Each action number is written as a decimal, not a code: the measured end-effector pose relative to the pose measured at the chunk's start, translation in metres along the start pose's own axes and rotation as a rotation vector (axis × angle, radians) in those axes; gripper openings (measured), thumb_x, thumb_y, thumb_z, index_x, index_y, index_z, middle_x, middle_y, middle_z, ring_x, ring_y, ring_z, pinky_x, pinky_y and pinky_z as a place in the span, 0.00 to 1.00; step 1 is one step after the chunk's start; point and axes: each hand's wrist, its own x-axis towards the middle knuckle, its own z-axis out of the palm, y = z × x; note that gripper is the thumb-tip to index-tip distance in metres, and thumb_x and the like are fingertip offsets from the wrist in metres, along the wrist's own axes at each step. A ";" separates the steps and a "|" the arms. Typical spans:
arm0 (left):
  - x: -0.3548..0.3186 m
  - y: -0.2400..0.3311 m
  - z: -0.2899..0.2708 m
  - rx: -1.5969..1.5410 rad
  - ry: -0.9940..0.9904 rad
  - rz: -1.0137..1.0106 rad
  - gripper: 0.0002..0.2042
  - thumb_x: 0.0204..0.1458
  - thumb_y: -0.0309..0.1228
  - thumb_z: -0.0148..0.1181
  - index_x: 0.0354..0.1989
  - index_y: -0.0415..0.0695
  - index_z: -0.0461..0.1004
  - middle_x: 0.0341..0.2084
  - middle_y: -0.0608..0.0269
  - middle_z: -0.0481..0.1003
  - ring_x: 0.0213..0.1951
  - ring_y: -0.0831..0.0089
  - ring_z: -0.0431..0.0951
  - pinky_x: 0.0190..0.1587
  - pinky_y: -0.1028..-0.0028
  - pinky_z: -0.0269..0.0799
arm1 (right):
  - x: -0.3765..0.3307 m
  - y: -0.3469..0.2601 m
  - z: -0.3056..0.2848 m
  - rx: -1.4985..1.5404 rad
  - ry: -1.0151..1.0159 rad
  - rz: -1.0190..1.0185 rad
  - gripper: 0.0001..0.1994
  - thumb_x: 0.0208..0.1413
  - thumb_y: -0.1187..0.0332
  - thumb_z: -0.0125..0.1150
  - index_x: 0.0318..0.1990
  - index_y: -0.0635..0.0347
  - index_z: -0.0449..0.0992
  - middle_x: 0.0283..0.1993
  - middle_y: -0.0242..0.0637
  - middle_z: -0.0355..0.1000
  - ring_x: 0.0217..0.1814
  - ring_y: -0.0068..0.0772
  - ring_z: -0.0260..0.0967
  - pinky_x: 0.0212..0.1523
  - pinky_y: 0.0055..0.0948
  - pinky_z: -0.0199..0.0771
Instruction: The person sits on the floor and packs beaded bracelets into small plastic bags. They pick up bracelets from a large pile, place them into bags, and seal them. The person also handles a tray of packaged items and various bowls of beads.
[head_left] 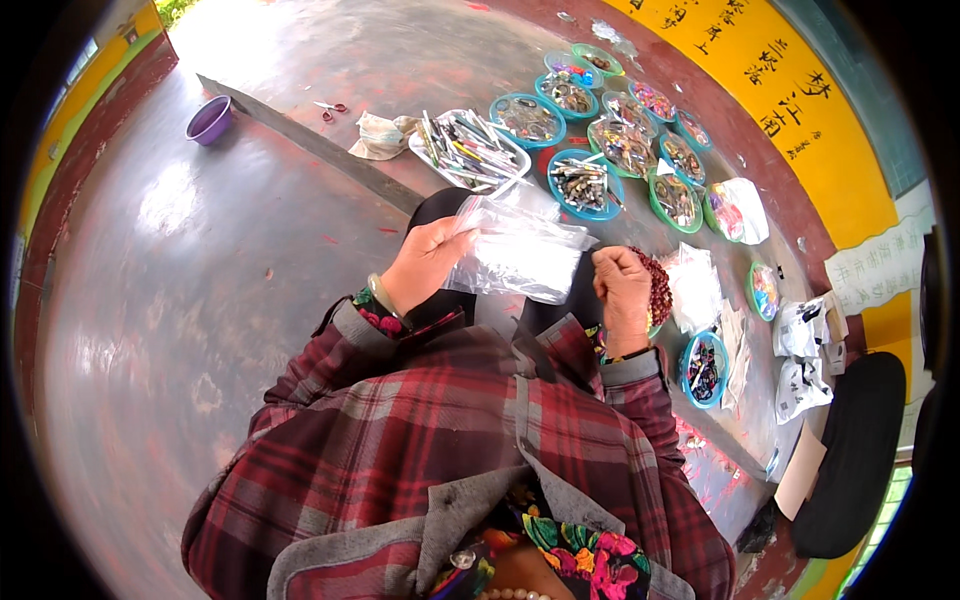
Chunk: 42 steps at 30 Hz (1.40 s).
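A stack of clear zip bags (525,255) hangs over my lap. My left hand (428,262) is closed on its left edge, thumb on top. Close to the bags' right edge, my right hand (624,290) has its fingers pinched together; whatever they may hold is too small to make out. Just beyond my knees stands a white basket (478,186) heaped with pens. Beside my right wrist lies a bunch of dark red beads (658,290), partly hidden by the hand.
Several round basins of small parts stand at the far right, among them a blue basin (586,212). Scissors (328,108), a cloth (380,137) and a purple basin (209,121) lie toward the far left. White plastic bags (802,385) sit on the right.
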 end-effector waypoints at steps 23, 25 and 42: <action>-0.022 0.034 0.005 0.493 -0.080 0.184 0.10 0.56 0.26 0.47 0.42 0.36 0.72 0.34 0.57 0.77 0.35 0.67 0.77 0.42 0.75 0.70 | 0.008 0.000 0.007 -0.593 -0.550 -0.059 0.06 0.46 0.72 0.59 0.32 0.64 0.75 0.24 0.36 0.69 0.26 0.25 0.66 0.30 0.24 0.65; -0.024 0.017 0.002 0.367 -0.004 0.118 0.11 0.59 0.27 0.45 0.43 0.35 0.72 0.36 0.60 0.76 0.36 0.71 0.76 0.43 0.76 0.68 | 0.017 0.009 -0.002 -0.405 -0.459 0.089 0.05 0.49 0.72 0.59 0.31 0.65 0.75 0.23 0.29 0.68 0.27 0.19 0.64 0.30 0.21 0.64; 0.000 -0.014 0.030 -0.327 0.252 -0.194 0.10 0.59 0.27 0.47 0.42 0.33 0.71 0.35 0.66 0.74 0.37 0.83 0.70 0.41 0.80 0.67 | 0.010 0.050 0.026 0.220 -0.012 0.242 0.06 0.55 0.68 0.58 0.30 0.61 0.74 0.20 0.22 0.64 0.18 0.11 0.56 0.19 0.14 0.56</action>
